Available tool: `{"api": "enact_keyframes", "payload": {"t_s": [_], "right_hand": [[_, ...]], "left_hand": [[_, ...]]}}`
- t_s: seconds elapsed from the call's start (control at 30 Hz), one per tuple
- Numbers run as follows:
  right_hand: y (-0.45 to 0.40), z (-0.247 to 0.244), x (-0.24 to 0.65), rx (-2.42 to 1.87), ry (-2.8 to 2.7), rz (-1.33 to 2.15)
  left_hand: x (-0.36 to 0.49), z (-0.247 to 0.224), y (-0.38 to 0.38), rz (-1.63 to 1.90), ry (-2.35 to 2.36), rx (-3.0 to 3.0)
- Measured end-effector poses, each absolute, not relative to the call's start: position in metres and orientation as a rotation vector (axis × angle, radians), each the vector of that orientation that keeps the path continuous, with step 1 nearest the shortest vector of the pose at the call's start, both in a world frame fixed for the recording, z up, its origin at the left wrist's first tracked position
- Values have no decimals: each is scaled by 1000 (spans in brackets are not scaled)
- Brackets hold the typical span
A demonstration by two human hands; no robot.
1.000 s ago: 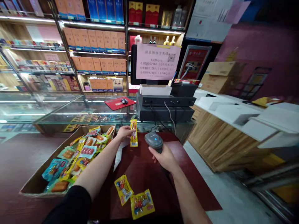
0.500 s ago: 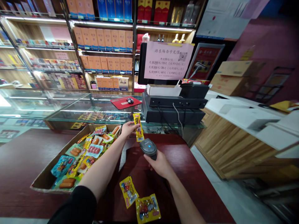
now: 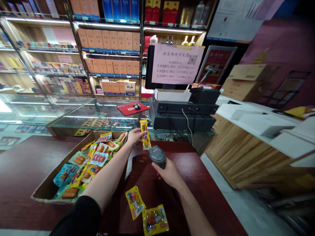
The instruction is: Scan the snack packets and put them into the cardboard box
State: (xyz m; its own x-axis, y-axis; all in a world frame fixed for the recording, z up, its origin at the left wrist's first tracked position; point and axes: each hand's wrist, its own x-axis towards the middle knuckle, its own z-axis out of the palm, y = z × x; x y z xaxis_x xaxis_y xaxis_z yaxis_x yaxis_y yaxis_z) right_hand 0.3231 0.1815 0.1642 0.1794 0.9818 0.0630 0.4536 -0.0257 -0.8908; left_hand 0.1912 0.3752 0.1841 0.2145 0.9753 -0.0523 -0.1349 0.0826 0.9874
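My left hand (image 3: 135, 136) pinches a slim yellow snack packet (image 3: 145, 134) upright above the far side of the dark red table. In my right hand (image 3: 169, 172) is a grey barcode scanner (image 3: 157, 155), its head close to the packet's lower end. Two yellow snack packets (image 3: 135, 202) lie on the table between my forearms, touching at their corners. Left of my left arm sits an open cardboard box (image 3: 46, 178), filled with several wrapped sausages and snacks in yellow, blue and clear packs.
A glass display counter (image 3: 71, 114) runs behind the table, with a red mouse pad (image 3: 125, 108) and mouse on it. A monitor (image 3: 150, 65) bearing a pink paper sign stands over a black cash drawer (image 3: 182, 119). A wooden cabinet (image 3: 243, 154) is at the right.
The small blue light on the scanner's top was lit before and is now off. Both hands, the scanner and the held packet stay almost in place.
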Motion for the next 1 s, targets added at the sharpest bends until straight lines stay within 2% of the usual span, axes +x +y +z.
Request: {"api": "enact_keyframes", "payload": {"t_s": [0.37,0.77,1.0], "right_hand": [[184,175,321,-1617,-1355,892],[211,189,291,-1571,-1456,978],[213,198,275,-1521,-1512,1001]], "left_hand": [[178,203,378,1112,1022,1241],[-9,271,358,1306,1315,1333],[-15,278,337,1290,1342,1387]]}}
